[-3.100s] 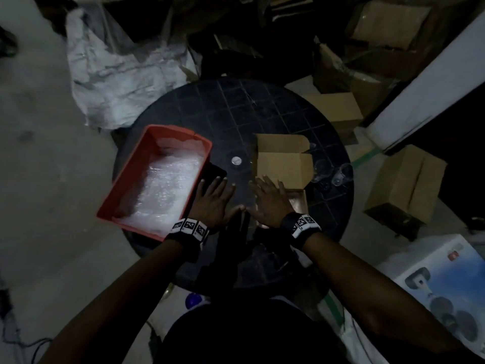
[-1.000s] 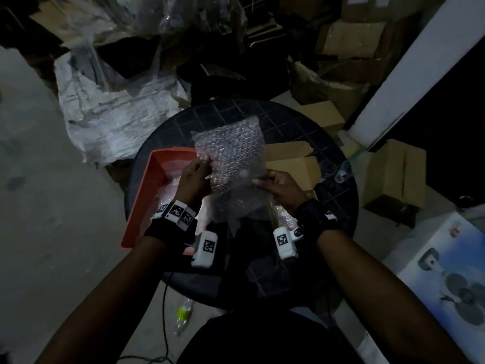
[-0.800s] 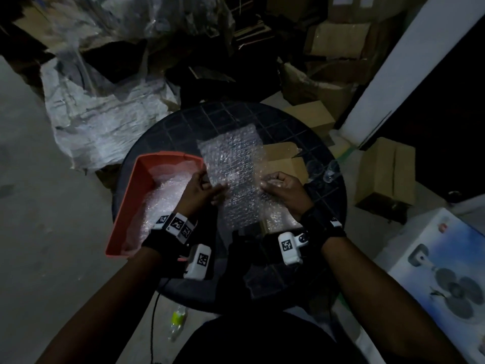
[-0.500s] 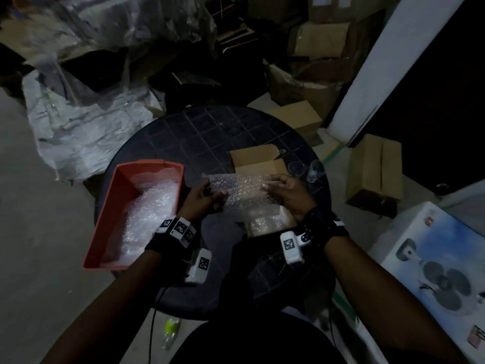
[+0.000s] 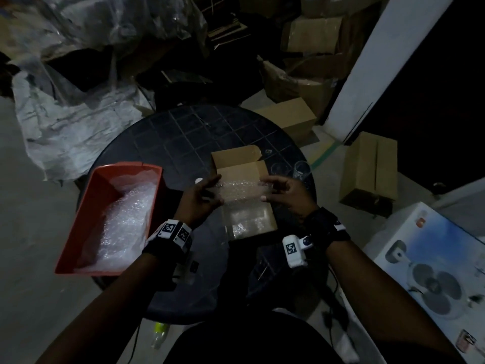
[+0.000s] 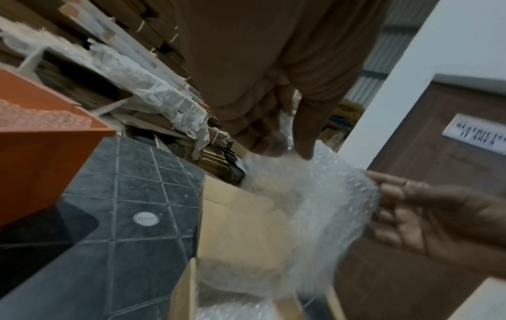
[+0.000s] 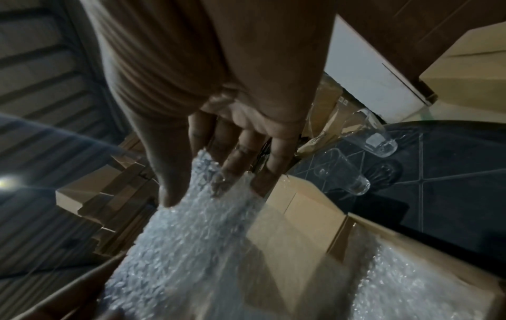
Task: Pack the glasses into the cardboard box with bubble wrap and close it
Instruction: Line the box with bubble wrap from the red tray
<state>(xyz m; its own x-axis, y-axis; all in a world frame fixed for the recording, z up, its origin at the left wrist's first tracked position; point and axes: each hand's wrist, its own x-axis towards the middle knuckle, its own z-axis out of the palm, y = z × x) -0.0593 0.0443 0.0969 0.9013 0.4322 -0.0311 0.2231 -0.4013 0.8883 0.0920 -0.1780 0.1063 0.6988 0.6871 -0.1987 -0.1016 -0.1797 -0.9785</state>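
Head view, hands: left hand and right hand hold one sheet of bubble wrap stretched between them, above the open cardboard box.
Head view, fingers: on each hand the thumb and fingers are curled onto an end of the sheet; the light is too dim to show each fingertip.
Head view, box: it stands on the round dark table, flaps up, with more bubble wrap lying in its near part.
Head view, glasses: two clear glasses stand on the table just beyond the right hand, outside the box.
Head view, surroundings: red tray of bubble wrap at the left edge of the table; a small white cap lies beside the left fingertips.
Left wrist view, fingers: left fingers and thumb pinch the upper corner of the sheet; the right hand grips its far edge, fingers bent around it.
Left wrist view, box: its opening lies directly beneath the sagging sheet.
Right wrist view, fingers: right fingers lie over the sheet with the thumb under its edge, a loose pinch, only partly closed.
Right wrist view, glasses: both are upright on the table beside the box.
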